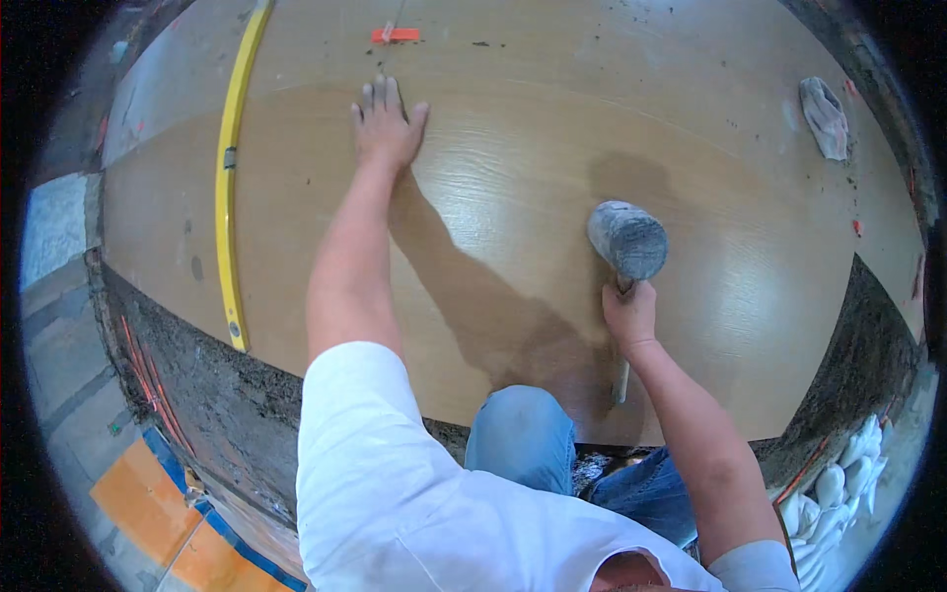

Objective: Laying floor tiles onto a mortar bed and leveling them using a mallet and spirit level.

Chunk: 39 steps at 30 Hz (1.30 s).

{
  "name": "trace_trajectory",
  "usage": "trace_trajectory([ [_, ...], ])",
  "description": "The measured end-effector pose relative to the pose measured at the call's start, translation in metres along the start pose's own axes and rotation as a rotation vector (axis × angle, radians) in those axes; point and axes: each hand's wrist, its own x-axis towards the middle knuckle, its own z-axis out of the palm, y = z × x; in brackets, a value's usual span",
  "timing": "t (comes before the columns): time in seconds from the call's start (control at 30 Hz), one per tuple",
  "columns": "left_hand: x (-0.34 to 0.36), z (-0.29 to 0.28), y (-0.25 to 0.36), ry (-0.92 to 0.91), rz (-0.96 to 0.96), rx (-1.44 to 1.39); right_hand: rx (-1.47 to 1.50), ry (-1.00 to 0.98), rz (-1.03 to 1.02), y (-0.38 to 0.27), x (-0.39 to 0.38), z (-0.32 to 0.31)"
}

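Note:
With its fingers spread, my left hand (387,128) lies flat on a large tan, glossy floor tile (533,168). A grey mallet with a thick cylindrical head (631,240) is gripped in my right hand (631,311), around the handle just below the head. The handle's lower end sticks out beneath my fist. The head is above the tile, and a shadow falls behind it. A small orange-red clip (397,36) sits on a joint beyond my left fingertips. One of my knees rests at the tile's near edge.
Along the left lies a yellow spirit level (229,187). A crumpled pale cloth or glove (825,118) is at the far right. Dark mortar (237,400) borders the tiles at lower left. Orange panels (148,501) and white bags (838,493) stand at the near corners.

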Motion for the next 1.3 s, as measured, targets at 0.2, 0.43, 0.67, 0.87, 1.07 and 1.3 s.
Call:
trace_trajectory([
  [0.2,0.022,-0.007,0.001,-0.029,-0.054,-0.031,-0.009,-0.032,-0.014,0.008,0.001,0.001],
  [0.43,-0.079,-0.012,-0.024,0.020,-0.445,-0.090,-0.044,0.002,0.001,0.002,0.000,0.002],
  [0.67,-0.440,-0.075,-0.098,-0.066,-1.140,-0.182,0.050,0.050,-0.087,-0.001,0.000,0.002],
  [0.87,-0.623,-0.142,-0.033,-0.437,-1.031,-0.041,-0.039,0.103,-0.167,0.021,0.013,0.014],
  [1.07,-0.571,-0.216,0.076,-0.658,-1.051,-1.569,-0.045,0.015,-0.202,0.036,0.020,0.015],
  [1.3,-0.402,-0.117,0.006,-0.181,-0.503,-0.437,0.313,-0.232,0.243,0.035,-0.058,-0.004],
])
